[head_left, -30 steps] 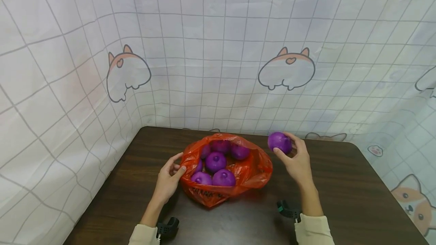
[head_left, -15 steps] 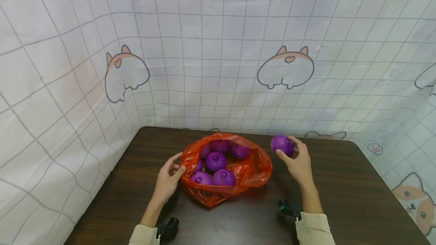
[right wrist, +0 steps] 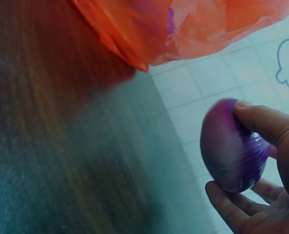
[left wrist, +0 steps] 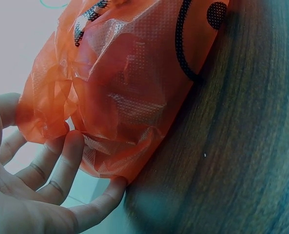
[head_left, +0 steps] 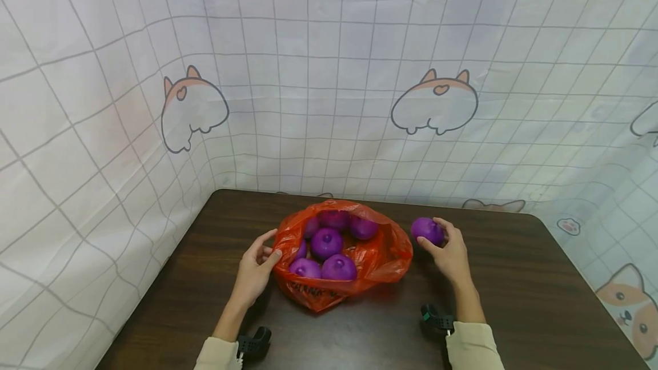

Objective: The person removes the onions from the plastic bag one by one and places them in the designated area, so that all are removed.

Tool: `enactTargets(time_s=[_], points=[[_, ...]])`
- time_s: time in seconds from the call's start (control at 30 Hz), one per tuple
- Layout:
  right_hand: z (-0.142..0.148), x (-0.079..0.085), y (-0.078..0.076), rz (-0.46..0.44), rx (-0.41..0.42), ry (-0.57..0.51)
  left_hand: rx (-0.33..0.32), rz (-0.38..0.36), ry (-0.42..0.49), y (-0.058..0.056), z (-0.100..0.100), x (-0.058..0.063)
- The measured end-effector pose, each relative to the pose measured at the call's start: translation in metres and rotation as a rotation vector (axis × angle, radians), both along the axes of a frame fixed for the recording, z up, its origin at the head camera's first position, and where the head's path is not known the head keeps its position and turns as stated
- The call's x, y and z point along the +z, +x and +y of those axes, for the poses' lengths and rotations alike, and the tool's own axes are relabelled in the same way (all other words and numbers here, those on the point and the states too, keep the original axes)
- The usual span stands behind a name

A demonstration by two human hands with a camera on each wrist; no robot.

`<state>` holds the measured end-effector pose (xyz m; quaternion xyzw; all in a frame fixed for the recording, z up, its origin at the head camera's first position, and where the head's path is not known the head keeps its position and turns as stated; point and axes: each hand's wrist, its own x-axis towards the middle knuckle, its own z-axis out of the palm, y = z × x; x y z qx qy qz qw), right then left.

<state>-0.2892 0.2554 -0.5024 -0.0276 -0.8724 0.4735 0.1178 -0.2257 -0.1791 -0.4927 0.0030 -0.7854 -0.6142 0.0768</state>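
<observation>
A red plastic bag with dark print lies open-mouthed on the table, with several round purple balls inside, some showing a small nub. My left hand pinches the bag's left rim, thumb over the edge. In the left wrist view, fingertips press against the crinkled plastic. To the right of the bag, my right hand holds another purple ball between thumb and fingers. The right wrist view shows this ball with a shiny, wrinkled surface near the fingers.
The dark wooden table extends to both sides and in front of the bag. A white grid-patterned cloth with cartoon dogs hangs behind its back edge and around the sides. Black bands sit at both wrists.
My right hand has lowered the purple ball and shifted it slightly right, toward the table beside the bag. The left hand and the bag stay in place.
</observation>
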Motion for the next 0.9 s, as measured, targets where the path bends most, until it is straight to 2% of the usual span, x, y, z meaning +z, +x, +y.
enactTargets(time_s=[0.1, 0.3, 0.53, 0.9], points=[[0.002, -0.004, -0.001, -0.031, 0.009, 0.021, 0.003, -0.023, -0.005, 0.003, 0.002, 0.007], [0.004, -0.01, -0.002, -0.067, 0.021, 0.039, 0.017, -0.006, -0.013, -0.007, -0.003, -0.012], [0.006, -0.016, -0.002, -0.088, 0.04, 0.071, 0.011, 0.017, -0.022, -0.006, -0.003, -0.013], [0.006, -0.023, -0.009, -0.064, 0.041, 0.078, 0.021, 0.017, -0.018, -0.009, -0.003, -0.015]])
